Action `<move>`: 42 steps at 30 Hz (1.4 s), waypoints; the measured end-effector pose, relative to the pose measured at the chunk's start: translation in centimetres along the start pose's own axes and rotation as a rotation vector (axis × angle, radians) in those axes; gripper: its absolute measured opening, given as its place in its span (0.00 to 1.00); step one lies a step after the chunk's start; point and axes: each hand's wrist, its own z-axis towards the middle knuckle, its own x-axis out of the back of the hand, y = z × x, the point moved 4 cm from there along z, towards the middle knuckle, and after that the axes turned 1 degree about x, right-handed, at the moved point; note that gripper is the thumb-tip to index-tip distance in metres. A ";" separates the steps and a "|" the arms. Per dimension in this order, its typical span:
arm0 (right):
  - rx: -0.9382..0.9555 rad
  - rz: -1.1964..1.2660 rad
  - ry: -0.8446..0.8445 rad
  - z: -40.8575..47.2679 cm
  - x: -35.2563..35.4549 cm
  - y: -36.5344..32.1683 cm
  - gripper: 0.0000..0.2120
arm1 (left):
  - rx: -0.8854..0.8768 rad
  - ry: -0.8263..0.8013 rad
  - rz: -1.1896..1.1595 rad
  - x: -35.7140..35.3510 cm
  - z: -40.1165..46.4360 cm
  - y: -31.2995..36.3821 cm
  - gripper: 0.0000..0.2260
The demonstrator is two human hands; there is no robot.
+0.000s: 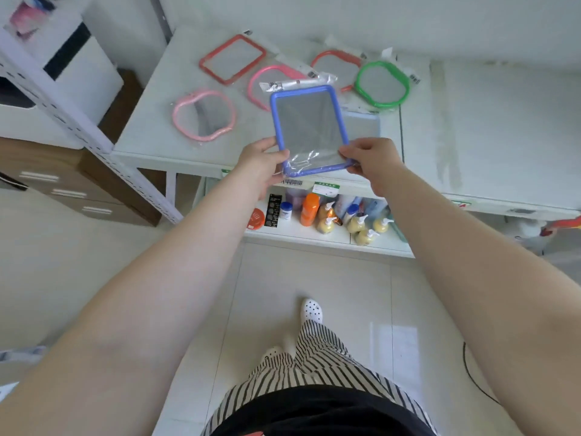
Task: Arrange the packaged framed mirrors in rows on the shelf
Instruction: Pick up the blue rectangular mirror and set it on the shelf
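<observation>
I hold a blue rectangular framed mirror (309, 129) in clear plastic wrap above the front of the white shelf top (151, 121). My left hand (262, 160) grips its near left corner and my right hand (371, 157) grips its near right corner. On the shelf lie a pale pink rounded mirror (203, 114), a red rectangular mirror (232, 59), a pink mirror (267, 80) partly hidden by the blue one, a red rounded mirror (338, 62) and a green rounded mirror (382, 83).
A lower shelf (298, 232) holds an orange bottle (309, 209), yellow pump bottles (356, 223) and small jars. A grey metal rack upright (78, 121) and brown drawers (63, 184) stand at the left. My striped trousers and white shoe (312, 309) are below.
</observation>
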 end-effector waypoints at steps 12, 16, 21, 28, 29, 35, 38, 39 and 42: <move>-0.117 0.222 0.232 -10.7 13.1 5.2 0.10 | -0.028 -0.210 0.118 -11.4 -6.4 -3.3 0.14; -0.156 0.247 0.332 -13.4 19.0 6.3 0.08 | -0.039 -0.287 0.142 -17.8 -8.4 -4.4 0.14; -0.193 0.236 0.450 -14.9 27.8 9.5 0.13 | -0.031 -0.326 0.156 -26.6 -11.1 -6.9 0.13; -0.163 0.116 0.448 -15.6 39.4 12.3 0.05 | -0.020 -0.283 0.146 -37.3 -13.7 -11.1 0.13; -0.171 0.106 0.441 -15.6 40.9 12.7 0.06 | -0.024 -0.282 0.141 -38.5 -14.3 -11.4 0.13; -0.187 0.125 0.428 -14.7 47.1 13.1 0.07 | -0.035 -0.257 0.133 -44.5 -15.7 -11.5 0.11; -0.168 0.173 0.429 -13.1 49.7 13.0 0.11 | -0.028 -0.251 0.130 -47.3 -14.7 -10.9 0.10; -0.164 0.170 0.427 -12.5 50.5 13.0 0.10 | -0.027 -0.250 0.132 -48.3 -14.2 -10.7 0.09; -0.169 0.126 0.434 -10.2 52.9 12.8 0.06 | -0.025 -0.266 0.134 -51.3 -12.7 -10.1 0.05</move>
